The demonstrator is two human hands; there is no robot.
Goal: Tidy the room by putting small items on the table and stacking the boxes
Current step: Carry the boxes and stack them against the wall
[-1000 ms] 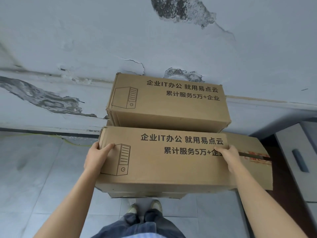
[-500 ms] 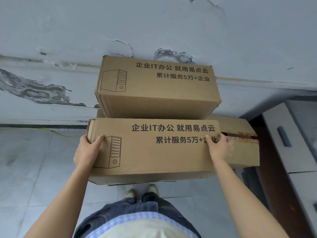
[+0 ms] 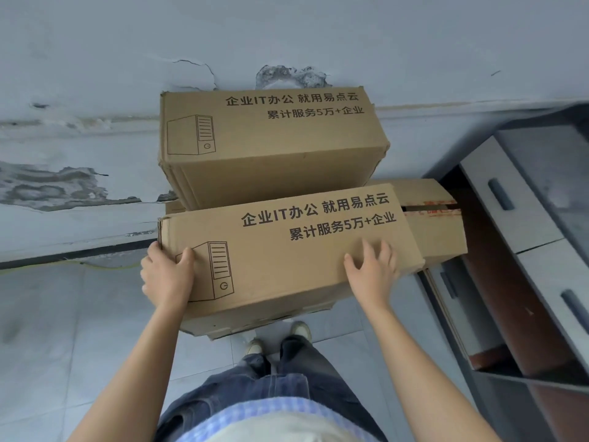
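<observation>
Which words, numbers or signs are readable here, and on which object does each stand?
Rear carton: "企业IT办公 就用易点云"
Rear carton: "累计服务5万+企业"
Front carton: "企业IT办公 就用易点云"
Front carton: "累计服务5万+企业"
Tape on the bottom carton: red print, too blurred to read.

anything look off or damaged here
The near box sits skewed against the far box, not lined up, and the taped box beneath pokes out to the right. The wall has paint peeling in patches.
</observation>
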